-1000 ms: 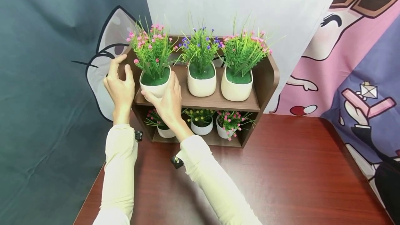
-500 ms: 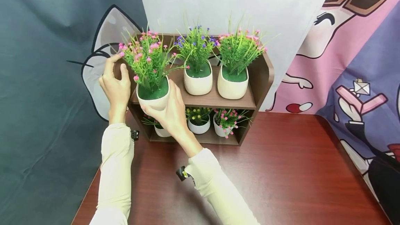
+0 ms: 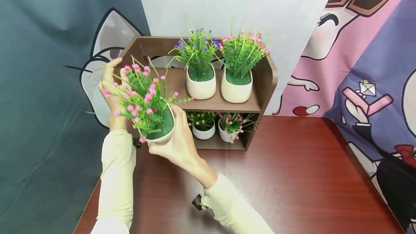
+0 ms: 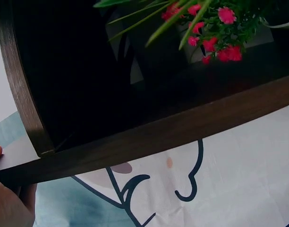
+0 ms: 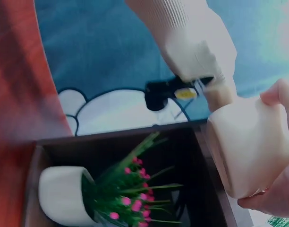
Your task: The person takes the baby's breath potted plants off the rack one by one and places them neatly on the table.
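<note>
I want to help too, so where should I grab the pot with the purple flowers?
Put your grip round the white sides of the purple-flowered pot, below the rim, probably coming from the front left. It stands upright, its front uncovered, with more room on its left; the pink-flowered pot sits close on its right. The thin stems might bend.

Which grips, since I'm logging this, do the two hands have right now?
Left hand: closed on the edge of the brown shelf.
Right hand: holding the pink-flowered pot.
</note>
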Tool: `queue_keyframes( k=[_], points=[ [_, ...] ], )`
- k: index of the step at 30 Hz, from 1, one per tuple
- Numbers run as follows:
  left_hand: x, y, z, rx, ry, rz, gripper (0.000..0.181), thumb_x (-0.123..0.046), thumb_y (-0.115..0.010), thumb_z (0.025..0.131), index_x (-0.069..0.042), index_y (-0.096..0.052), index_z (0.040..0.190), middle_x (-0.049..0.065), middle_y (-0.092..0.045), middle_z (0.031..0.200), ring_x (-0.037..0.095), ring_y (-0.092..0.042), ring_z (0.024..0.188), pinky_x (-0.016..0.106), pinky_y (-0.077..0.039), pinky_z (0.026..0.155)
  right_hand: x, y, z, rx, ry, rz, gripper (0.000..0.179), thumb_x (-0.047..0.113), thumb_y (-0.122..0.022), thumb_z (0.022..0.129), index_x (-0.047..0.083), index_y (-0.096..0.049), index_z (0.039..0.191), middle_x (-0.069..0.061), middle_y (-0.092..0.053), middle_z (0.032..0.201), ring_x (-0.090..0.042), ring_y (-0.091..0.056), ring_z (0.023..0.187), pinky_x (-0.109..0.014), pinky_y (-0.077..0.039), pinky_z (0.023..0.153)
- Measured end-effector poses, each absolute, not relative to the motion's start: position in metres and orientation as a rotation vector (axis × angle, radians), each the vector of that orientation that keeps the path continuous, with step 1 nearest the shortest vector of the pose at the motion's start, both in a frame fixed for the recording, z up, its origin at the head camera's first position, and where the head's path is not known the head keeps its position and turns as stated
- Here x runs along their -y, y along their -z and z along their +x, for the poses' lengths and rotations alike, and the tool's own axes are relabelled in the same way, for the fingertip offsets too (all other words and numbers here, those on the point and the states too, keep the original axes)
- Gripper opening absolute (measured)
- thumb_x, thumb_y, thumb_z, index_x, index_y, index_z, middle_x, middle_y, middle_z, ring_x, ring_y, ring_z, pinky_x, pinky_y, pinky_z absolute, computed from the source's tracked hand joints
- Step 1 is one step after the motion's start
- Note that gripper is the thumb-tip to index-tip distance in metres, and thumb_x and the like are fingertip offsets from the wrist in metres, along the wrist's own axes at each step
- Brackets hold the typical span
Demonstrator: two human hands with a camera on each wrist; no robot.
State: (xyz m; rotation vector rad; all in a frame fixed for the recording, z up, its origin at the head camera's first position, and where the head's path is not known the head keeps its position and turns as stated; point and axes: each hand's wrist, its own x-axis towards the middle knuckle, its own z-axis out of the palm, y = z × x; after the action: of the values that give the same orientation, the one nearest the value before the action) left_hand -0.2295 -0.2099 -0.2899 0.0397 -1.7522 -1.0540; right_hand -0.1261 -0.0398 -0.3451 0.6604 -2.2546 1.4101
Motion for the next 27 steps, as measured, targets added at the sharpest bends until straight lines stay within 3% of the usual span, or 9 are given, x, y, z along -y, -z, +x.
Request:
queue_keyframes(
  k=[3,7,14,27],
  points=[
    [0.212,0.288,-0.229,1.792,1.013,0.081,0.026,-0.01,-0.056,0.089,-0.015,-0.068,0.111,0.004,-0.07,0.097,0.017,-0.055,0.072,0.021,-0.038,0.07,0.036,0.359,-0.114,2.295,-1.45,0.656,0.099,0.027,-0.082,0.054,0.014,-0.03,0.137,0.0,-0.039,0.13,-0.011,-0.045,0.109,-0.025,-0.042,0.086],
    [0.222,0.293,-0.24,1.817,0.954,0.063,0.026,-0.013,-0.057,0.088,-0.018,-0.068,0.111,-0.01,-0.067,0.108,0.028,-0.053,0.072,0.029,-0.038,0.074,0.029,0.381,-0.1,2.342,-1.431,0.678,0.099,0.027,-0.081,0.054,0.011,-0.03,0.137,-0.002,-0.039,0.13,-0.013,-0.046,0.109,-0.027,-0.042,0.088],
    [0.226,0.302,-0.242,1.8,0.947,0.004,0.025,-0.012,-0.058,0.088,-0.018,-0.069,0.11,-0.014,-0.065,0.11,0.026,-0.058,0.085,0.03,-0.038,0.077,0.02,0.413,-0.076,2.36,-1.437,0.748,0.097,0.03,-0.081,0.055,0.011,-0.033,0.136,-0.001,-0.04,0.13,-0.013,-0.046,0.111,-0.032,-0.042,0.09],
    [0.222,0.303,-0.242,1.828,1.004,0.065,0.027,-0.015,-0.055,0.089,-0.023,-0.066,0.113,-0.021,-0.063,0.111,0.024,-0.051,0.076,0.026,-0.038,0.077,-0.034,0.477,-0.058,2.526,-1.487,0.682,0.104,0.025,-0.079,0.056,0.01,-0.024,0.144,-0.006,-0.034,0.14,-0.02,-0.043,0.119,-0.039,-0.042,0.092]
  ],
)
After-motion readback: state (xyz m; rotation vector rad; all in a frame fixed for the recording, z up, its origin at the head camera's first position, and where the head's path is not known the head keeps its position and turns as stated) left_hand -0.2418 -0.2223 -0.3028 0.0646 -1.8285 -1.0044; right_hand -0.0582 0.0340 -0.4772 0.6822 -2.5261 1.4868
